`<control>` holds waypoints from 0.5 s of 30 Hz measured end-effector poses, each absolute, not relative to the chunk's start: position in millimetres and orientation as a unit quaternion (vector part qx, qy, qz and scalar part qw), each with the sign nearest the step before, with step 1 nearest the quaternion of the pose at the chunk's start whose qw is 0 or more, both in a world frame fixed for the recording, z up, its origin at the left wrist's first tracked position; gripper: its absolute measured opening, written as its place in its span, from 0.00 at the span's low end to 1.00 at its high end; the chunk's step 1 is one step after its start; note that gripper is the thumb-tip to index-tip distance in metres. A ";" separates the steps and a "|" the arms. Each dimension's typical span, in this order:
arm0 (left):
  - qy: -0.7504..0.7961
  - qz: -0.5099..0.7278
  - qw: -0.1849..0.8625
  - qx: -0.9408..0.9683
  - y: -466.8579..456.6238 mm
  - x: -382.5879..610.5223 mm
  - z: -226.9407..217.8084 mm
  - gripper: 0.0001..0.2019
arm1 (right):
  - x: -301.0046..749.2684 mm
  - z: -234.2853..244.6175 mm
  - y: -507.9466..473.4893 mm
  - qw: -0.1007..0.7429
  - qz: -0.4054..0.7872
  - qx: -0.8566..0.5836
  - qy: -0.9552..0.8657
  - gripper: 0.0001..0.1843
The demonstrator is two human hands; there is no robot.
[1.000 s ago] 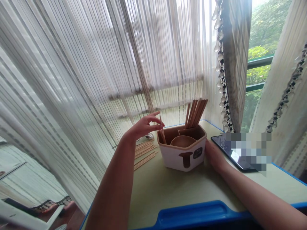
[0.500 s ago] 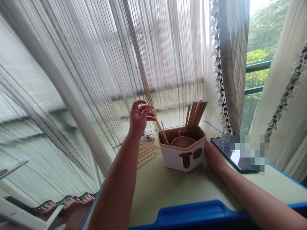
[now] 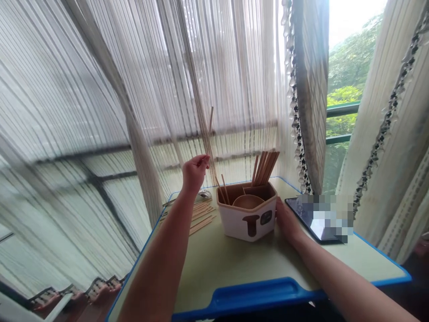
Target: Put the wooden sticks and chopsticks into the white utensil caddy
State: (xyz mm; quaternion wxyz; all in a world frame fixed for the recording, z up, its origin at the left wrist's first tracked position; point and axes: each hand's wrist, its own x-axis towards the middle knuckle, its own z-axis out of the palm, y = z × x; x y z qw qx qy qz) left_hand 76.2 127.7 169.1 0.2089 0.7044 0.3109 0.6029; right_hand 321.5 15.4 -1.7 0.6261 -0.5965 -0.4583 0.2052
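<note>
Two thin sticks (image 3: pixel 225 189) and a darker bundle (image 3: pixel 266 167) are seated in the caddy (image 3: pixel 234 223) at its 10 and 1 o'clock; one stick (image 3: pixel 211 123) is pinched near upright in the left hand (image 3: pixel 196 172), and loose sticks (image 3: pixel 203 223), pale and slender, are left on the worktop (image 3: pixel 248 264) at 9 o'clock. The caddy, white with a brown rim (image 3: pixel 234 207) and cup (image 3: pixel 248 201), is flanked at 3 o'clock by the right hand (image 3: pixel 286 223), whose grip cannot be told.
</note>
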 end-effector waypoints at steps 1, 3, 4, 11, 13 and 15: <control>0.312 0.587 0.228 0.711 126.5 75.5 170.5 0.19 | 321.2 -0.9 14.8 0.625 0.218 -0.599 -0.451 0.31; 0.305 0.536 0.289 0.732 122.0 74.3 174.0 0.20 | 320.8 0.8 13.9 0.617 0.220 -0.604 -0.453 0.30; 0.299 0.501 0.321 0.746 118.9 73.9 175.7 0.19 | 320.9 1.2 13.8 0.613 0.214 -0.606 -0.459 0.30; 0.283 0.274 0.393 0.831 102.8 73.9 178.0 0.13 | 324.4 -5.4 17.8 0.629 0.229 -0.611 -0.422 0.33; 0.296 0.230 0.379 0.846 102.5 73.7 176.6 0.13 | 325.0 -6.1 18.1 0.627 0.224 -0.618 -0.418 0.34; 0.306 0.182 0.373 0.857 102.8 73.3 175.6 0.13 | 324.9 -5.7 17.9 0.623 0.221 -0.621 -0.422 0.35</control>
